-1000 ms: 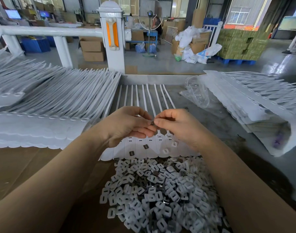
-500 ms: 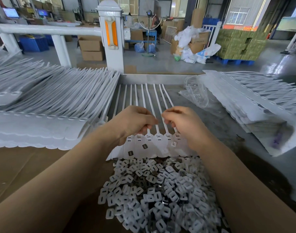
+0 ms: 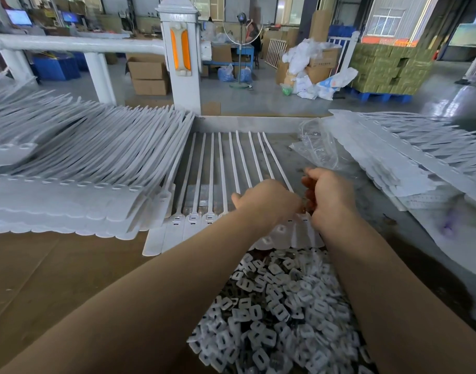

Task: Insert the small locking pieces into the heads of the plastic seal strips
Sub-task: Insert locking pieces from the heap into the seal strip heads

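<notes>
Both hands meet over the heads of the row of seal strips (image 3: 193,220) lying flat on the bench. Left hand (image 3: 269,201) and right hand (image 3: 330,195) have fingers curled, tips close together (what they pinch is hidden; cannot tell). Pile of locking pieces (image 3: 280,314) lies just nearer, between the forearms. Stacked strips (image 3: 77,157) lie to the left.

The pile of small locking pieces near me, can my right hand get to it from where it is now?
Probably yes. The right hand is over the strip heads, and the pile of locking pieces lies uncovered just nearer the person. Only the left forearm lies beside it, not across it.
</notes>
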`<control>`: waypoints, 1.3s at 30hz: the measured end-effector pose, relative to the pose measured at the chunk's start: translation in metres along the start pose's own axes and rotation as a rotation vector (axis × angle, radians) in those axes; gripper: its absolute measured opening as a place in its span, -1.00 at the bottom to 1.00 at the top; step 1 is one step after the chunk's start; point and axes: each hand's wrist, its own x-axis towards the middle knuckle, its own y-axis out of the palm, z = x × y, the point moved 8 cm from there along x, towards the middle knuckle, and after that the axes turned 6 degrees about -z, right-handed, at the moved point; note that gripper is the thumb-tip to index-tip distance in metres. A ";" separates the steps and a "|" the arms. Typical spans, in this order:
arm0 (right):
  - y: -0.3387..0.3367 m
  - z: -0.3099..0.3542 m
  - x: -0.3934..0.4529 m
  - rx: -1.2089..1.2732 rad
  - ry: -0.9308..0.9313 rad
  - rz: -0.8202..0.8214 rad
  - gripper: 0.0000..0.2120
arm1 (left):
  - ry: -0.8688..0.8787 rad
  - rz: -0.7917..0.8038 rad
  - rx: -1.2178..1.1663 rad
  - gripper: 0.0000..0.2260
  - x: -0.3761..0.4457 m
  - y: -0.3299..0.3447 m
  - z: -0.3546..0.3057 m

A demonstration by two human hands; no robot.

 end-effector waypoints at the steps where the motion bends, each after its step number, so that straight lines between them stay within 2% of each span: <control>1: 0.001 0.000 0.000 -0.002 0.004 0.002 -0.78 | -0.008 -0.001 0.019 -0.82 0.002 0.002 0.000; 7: 0.001 0.000 0.000 -0.018 0.012 0.002 -0.77 | 0.028 -0.008 0.092 -0.85 0.006 0.006 -0.004; 15: -0.001 -0.001 0.001 0.021 0.004 0.005 -0.81 | 0.045 -0.017 0.103 -0.76 0.006 0.006 -0.002; 23: -0.002 -0.001 0.001 0.022 0.009 0.009 -0.82 | 0.067 -0.020 0.135 -0.85 0.002 -0.001 -0.006; 26: -0.002 0.000 0.001 0.022 0.017 0.012 -0.83 | 0.166 -0.052 0.155 -0.94 -0.001 -0.005 -0.011; 30: -0.002 0.000 0.002 0.026 0.021 0.014 -0.87 | 0.301 -0.093 0.179 -0.82 -0.007 -0.007 -0.013; 35: -0.002 -0.001 0.003 0.049 0.024 0.018 -0.88 | 0.460 -0.158 0.172 -0.94 -0.017 -0.007 -0.020; 39: -0.003 -0.001 0.004 0.058 0.040 0.016 -0.86 | 0.547 -0.163 0.254 -0.88 -0.021 -0.011 -0.024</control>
